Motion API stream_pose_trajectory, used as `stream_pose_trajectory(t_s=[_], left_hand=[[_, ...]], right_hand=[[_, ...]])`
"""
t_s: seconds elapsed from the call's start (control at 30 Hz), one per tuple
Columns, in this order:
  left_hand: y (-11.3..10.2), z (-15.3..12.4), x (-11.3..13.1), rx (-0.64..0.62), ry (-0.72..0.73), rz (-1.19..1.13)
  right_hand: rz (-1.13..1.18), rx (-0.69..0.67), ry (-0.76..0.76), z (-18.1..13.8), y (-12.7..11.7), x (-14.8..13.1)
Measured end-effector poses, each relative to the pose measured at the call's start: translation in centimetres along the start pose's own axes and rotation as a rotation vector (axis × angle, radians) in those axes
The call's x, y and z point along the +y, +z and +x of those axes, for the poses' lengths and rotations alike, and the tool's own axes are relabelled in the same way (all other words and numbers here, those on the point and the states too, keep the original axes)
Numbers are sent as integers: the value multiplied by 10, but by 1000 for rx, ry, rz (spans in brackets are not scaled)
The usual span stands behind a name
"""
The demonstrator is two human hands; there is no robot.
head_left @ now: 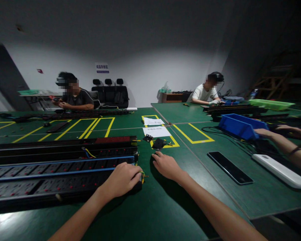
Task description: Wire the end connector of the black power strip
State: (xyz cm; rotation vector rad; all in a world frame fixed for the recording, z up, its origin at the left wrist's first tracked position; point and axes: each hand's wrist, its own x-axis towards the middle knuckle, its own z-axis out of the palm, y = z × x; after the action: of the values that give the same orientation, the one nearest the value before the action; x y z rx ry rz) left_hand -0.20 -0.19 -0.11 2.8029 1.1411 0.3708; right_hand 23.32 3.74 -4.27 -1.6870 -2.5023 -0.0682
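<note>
Two bare hands are over a green table (130, 217). The left hand (122, 179) is closed on the right end of the nearest long black power strip (72, 185), by a yellow and green wire (143, 177). This strip lies nearer the table's near edge than its far edge and runs off to the left. The right hand (167, 165) is loose, its fingers a bit bent, with nothing seen in its grip. Its fingertips are at the near side of a square black plate (158, 144); I cannot tell if they touch. The strip looks stiff and, being so long, rather heavy, so two hands set wide apart on its long sides should hold it best. Its smooth sides may be slippery. The wire looks thin and easy to bend, so it is no place to pull. The plate looks light and hard, good to pinch by its edges.
</note>
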Motion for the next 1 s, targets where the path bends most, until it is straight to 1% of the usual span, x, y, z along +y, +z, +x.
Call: stream_pose_trajectory(t_s=[0.27,0.67,1.0], left_hand=[[-3,1,2,-7,4,-4],[-2,0,1,-8,-3,-16],[-1,0,0,-14,-1,21]], right_hand=[[3,4,2,0,0,0],[9,0,-2,0,0,0],[7,3,0,0,-1,0]])
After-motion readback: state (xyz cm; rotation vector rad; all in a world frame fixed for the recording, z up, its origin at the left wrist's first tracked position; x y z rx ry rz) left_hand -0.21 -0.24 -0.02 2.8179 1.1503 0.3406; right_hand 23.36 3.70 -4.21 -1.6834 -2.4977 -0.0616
